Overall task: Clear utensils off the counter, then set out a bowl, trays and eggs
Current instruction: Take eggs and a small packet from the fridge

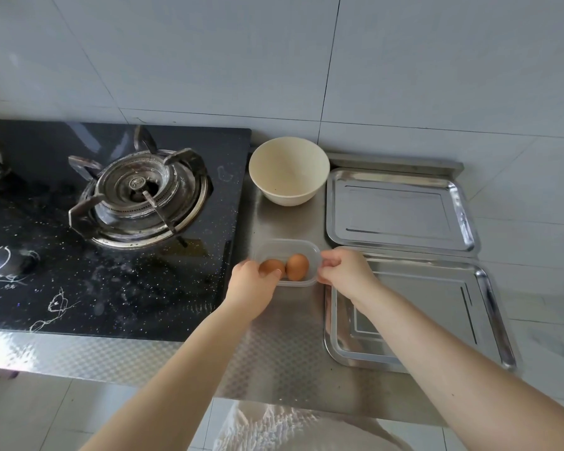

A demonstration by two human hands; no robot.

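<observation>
Eggs (pixel 285 267), two of them, lie side by side in a clear plastic container (pixel 310 252) on the steel counter (pixel 284 336), between the stove (pixel 111 222) and the near tray (pixel 437 314). We hold the container with both hands: our left hand (pixel 251 284) curls over its left rim, our right hand (pixel 345 271) pinches its right rim. The bowl (pixel 288 174) and far tray (pixel 398 213) already stand out, and we see no utensils, so the job looks nearly done.

Single head-worn wide view, looking forward and steeply down, close over counter (pixel 287 346), facing tiled wall (pixel 274 60)
</observation>
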